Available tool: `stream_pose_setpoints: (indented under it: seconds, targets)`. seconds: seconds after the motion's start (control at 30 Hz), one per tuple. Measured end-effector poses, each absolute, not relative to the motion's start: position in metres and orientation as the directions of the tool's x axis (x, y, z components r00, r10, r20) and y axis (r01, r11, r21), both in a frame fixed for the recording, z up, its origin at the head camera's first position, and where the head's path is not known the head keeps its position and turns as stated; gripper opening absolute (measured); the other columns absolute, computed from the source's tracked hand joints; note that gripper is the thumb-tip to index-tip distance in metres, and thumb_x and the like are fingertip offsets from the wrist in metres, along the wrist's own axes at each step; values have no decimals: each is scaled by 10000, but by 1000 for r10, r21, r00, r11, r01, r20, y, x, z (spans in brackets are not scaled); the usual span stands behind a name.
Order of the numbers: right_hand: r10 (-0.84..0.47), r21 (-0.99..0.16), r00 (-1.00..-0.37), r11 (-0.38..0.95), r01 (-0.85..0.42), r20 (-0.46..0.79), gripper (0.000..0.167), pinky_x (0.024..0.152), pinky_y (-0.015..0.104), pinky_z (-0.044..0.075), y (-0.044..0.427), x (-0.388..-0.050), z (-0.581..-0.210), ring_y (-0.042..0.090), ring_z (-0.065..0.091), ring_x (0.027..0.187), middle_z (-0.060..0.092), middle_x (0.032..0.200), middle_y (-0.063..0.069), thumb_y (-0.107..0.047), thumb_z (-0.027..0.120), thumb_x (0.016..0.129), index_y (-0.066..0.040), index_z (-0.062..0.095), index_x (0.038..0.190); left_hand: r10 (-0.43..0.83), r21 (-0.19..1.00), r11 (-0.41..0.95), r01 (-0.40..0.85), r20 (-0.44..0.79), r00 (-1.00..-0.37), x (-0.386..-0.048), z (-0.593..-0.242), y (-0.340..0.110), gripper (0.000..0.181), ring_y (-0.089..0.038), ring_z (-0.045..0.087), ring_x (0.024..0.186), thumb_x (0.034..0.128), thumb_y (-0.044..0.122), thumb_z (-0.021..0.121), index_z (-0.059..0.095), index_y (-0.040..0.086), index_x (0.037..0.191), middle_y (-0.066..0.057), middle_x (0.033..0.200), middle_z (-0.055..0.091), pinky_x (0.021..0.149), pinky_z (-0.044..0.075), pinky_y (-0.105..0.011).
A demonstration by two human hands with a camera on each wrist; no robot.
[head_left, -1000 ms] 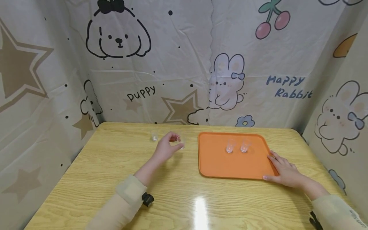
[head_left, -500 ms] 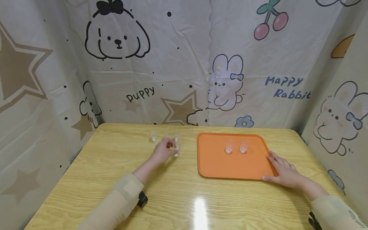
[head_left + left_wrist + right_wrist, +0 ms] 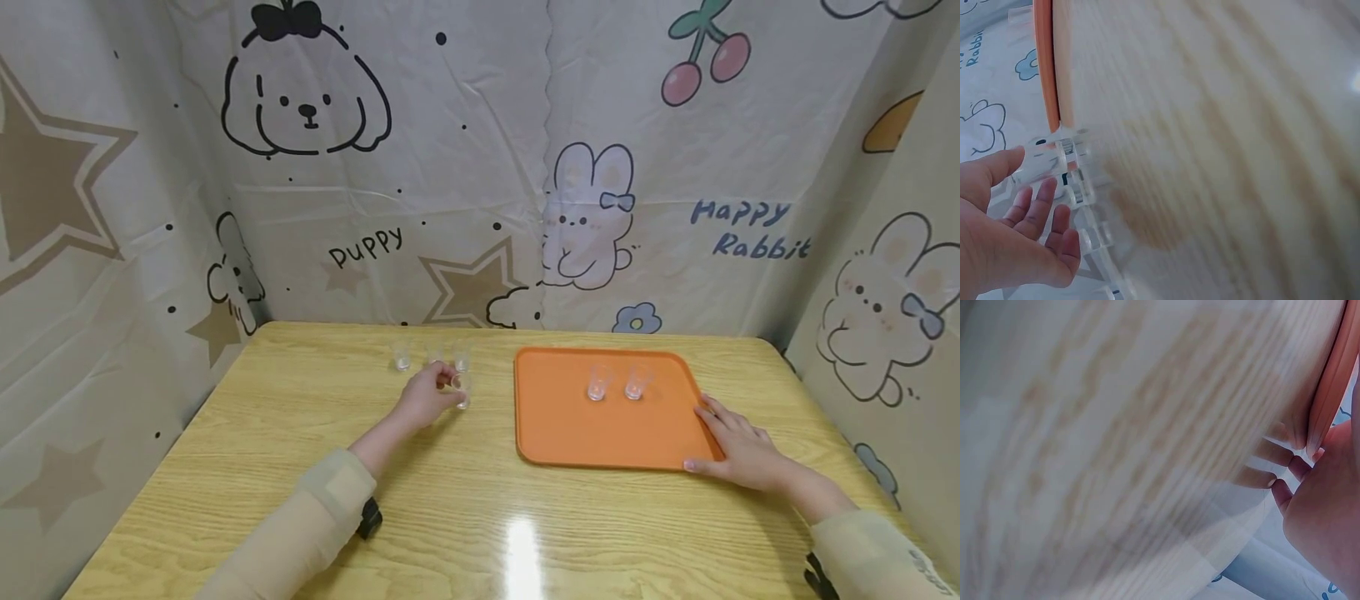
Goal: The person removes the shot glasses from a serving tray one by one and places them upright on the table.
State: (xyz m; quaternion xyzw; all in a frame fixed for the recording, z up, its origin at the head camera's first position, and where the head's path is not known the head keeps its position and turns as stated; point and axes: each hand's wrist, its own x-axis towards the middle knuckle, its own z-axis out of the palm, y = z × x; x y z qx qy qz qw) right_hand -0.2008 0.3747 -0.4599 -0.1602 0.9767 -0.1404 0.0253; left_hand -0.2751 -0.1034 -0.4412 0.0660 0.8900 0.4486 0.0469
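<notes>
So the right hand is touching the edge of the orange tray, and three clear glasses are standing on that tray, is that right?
Not quite: the head view shows two clear glasses on the tray, a left glass and a right glass, not three. The right hand does touch the edge of the orange tray.

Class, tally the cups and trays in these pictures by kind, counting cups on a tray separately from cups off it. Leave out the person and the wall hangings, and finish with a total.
Orange tray: 1
Clear cups on the tray: 2
Clear cups off the tray: 4
Total: 7
</notes>
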Motion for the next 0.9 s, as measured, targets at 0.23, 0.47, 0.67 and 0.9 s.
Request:
stream_pose_setpoints:
  seconds: [0.23, 0.47, 0.67, 0.9]
  targets:
    - [-321, -284, -947, 908, -307, -3, 933, 866, 693, 243, 375, -202, -462, 518, 236, 1286, 148, 1527, 240, -499, 687, 801, 78, 299, 1422, 176, 807, 578, 123, 24, -984, -272, -428, -107, 439, -301, 498, 1123, 819, 148, 737, 545, 46, 1200, -94, 1161, 615, 958, 421, -420]
    - [-328, -283, -945, 906, -315, 1, 922, 861, 698, 245, 376, -202, -462, 524, 239, 1281, 149, 1524, 244, -493, 683, 806, 80, 300, 1419, 229, 812, 556, 176, 55, -972, -264, -406, -102, 509, -303, 495, 1147, 822, 193, 741, 526, 74, 1268, -73, 1172, 615, 967, 417, -414]
    - [-327, -266, -945, 911, -317, 5, 911, 856, 695, 265, 375, -201, -461, 518, 252, 1279, 161, 1521, 244, -488, 687, 805, 76, 313, 1415, 252, 836, 516, 187, 61, -966, -260, -387, -88, 528, -261, 502, 1142, 816, 239, 749, 531, 96, 1275, -39, 1175, 619, 972, 425, -406]
    - [-328, -279, -945, 905, -320, 19, 907, 852, 698, 251, 377, -202, -463, 517, 253, 1274, 154, 1522, 245, -473, 696, 800, 82, 316, 1408, 273, 838, 495, 229, 100, -957, -265, -373, -65, 524, -256, 508, 1149, 814, 267, 748, 536, 117, 1269, -24, 1185, 622, 985, 418, -399]
